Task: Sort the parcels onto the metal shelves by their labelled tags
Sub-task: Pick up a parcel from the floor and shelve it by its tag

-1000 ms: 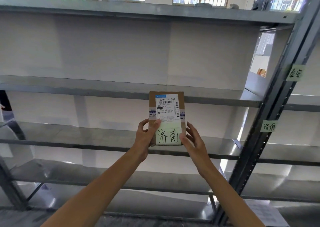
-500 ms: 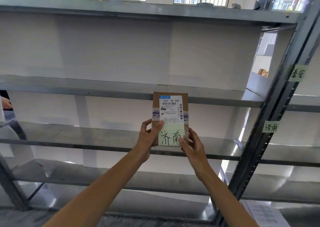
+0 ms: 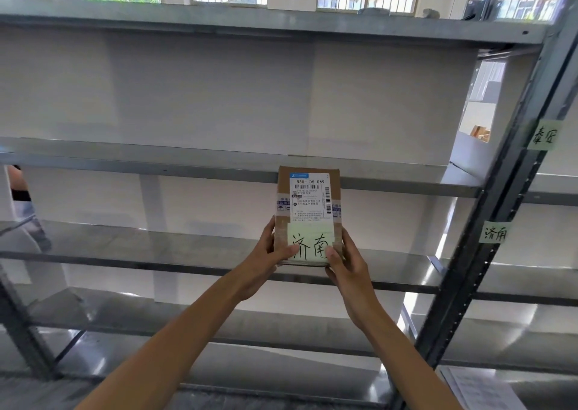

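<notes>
Upright parcel at shelf front edge, left hand, right hand gripping base.

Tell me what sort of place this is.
Likely a courier sorting depot or stockroom: rows of metal shelves, green handwritten tags on the shelf post, and a cardboard parcel with a printed shipping label.

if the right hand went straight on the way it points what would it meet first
The parcel the right hand grips; beyond it, probably the white back panel, though depth is unclear.
</notes>
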`<act>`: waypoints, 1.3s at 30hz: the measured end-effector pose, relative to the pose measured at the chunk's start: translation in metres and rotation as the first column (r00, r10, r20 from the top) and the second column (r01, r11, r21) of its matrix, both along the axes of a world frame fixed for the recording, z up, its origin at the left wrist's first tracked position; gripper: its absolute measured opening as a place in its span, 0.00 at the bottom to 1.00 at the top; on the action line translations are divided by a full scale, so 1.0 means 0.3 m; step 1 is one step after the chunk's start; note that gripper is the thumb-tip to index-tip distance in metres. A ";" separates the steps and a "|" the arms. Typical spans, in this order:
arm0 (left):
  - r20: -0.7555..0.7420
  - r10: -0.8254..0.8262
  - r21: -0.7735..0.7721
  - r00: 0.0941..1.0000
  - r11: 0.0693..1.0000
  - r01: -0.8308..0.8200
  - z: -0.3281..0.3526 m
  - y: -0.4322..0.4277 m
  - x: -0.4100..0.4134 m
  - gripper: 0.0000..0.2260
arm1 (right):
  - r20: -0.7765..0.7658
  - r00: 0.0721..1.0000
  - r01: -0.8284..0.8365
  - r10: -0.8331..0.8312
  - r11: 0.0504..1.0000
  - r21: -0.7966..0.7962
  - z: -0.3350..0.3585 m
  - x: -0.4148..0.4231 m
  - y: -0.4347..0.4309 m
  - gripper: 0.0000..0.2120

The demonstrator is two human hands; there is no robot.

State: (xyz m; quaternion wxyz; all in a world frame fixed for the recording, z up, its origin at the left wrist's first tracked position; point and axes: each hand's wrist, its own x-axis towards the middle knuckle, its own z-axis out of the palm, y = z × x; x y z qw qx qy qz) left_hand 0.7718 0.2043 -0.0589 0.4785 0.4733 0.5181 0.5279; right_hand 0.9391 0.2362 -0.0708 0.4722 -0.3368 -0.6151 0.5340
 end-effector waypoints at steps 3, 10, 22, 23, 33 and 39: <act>-0.011 0.016 0.023 1.000 1.000 -0.016 -0.011 -0.003 -0.008 0.31 | 0.004 1.000 -0.001 0.001 1.000 -0.007 -0.011 -0.003 -0.002 0.20; -0.162 0.092 0.014 0.982 0.996 -0.091 -0.019 0.004 -0.026 0.37 | 0.062 0.994 -0.091 0.093 0.995 -0.048 0.011 -0.009 0.010 0.25; 0.166 0.354 -0.005 0.920 0.934 -0.358 0.072 -0.073 -0.034 0.17 | 0.053 0.983 -0.173 0.176 0.984 -0.046 0.097 -0.147 -0.015 0.20; 0.185 0.378 -0.006 0.907 0.923 -0.384 0.073 -0.079 -0.042 0.16 | 0.054 0.979 -0.195 0.196 0.980 -0.025 0.103 -0.154 -0.023 0.20; 0.209 0.520 -0.016 0.828 0.849 -0.529 0.089 -0.165 -0.114 0.20 | 0.005 0.940 -0.342 0.342 0.939 0.039 0.119 -0.246 -0.072 0.18; 0.161 0.630 0.018 0.760 0.768 -0.640 0.087 -0.274 -0.192 0.22 | -0.021 0.900 -0.435 0.435 0.901 0.014 0.111 -0.334 -0.126 0.20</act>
